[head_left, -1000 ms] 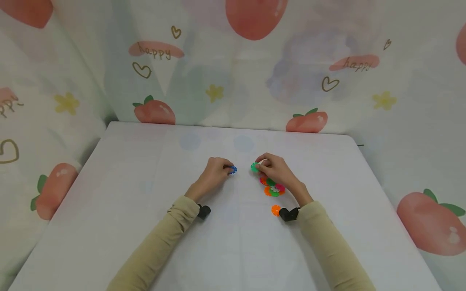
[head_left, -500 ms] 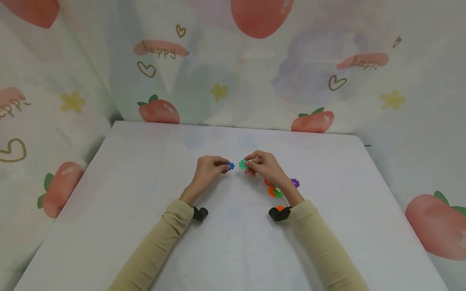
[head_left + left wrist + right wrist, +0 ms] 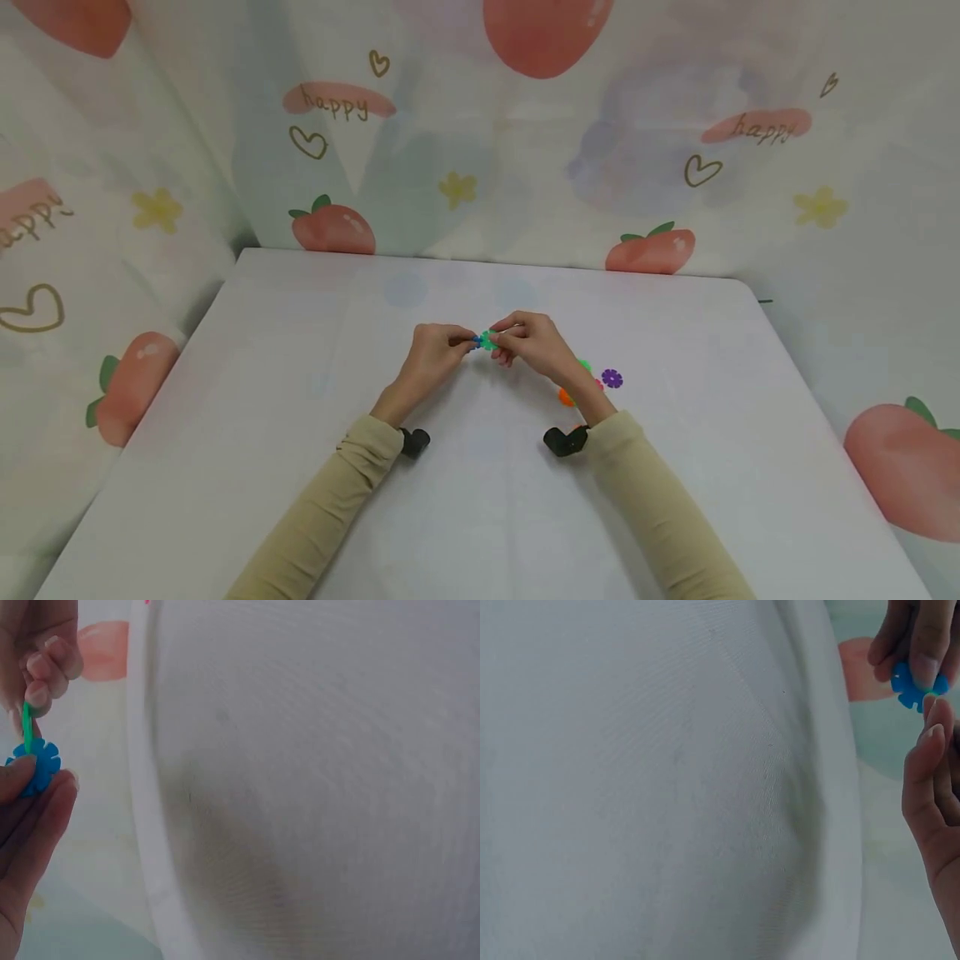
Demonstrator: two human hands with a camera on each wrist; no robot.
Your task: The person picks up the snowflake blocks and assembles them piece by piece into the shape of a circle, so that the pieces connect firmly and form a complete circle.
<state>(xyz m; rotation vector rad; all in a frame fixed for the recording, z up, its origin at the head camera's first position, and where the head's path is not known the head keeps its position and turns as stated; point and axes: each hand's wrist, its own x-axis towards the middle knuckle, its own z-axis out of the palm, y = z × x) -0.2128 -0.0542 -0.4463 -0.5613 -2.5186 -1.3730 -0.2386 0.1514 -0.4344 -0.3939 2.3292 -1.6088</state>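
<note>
My left hand (image 3: 437, 353) pinches a blue notched snowflake disc (image 3: 46, 766) between thumb and fingers. Opposite it, my right hand (image 3: 534, 345) pinches a green snowflake disc (image 3: 488, 340). The two discs meet edge to edge above the table, the green one standing crosswise to the blue in the left wrist view. From the right wrist view, the blue disc (image 3: 910, 688) shows under the left thumb, while the green one is mostly hidden by fingertips.
On the white table (image 3: 450, 517), a purple disc (image 3: 612, 378) lies right of my right wrist. An orange disc (image 3: 566, 397) and other coloured discs are partly hidden under that forearm. A patterned curtain (image 3: 525, 167) rises behind the table's far edge.
My right hand has moved left with the green disc, bringing it up to the blue one. My left hand has lifted and turned slightly. The purple disc has come into view.
</note>
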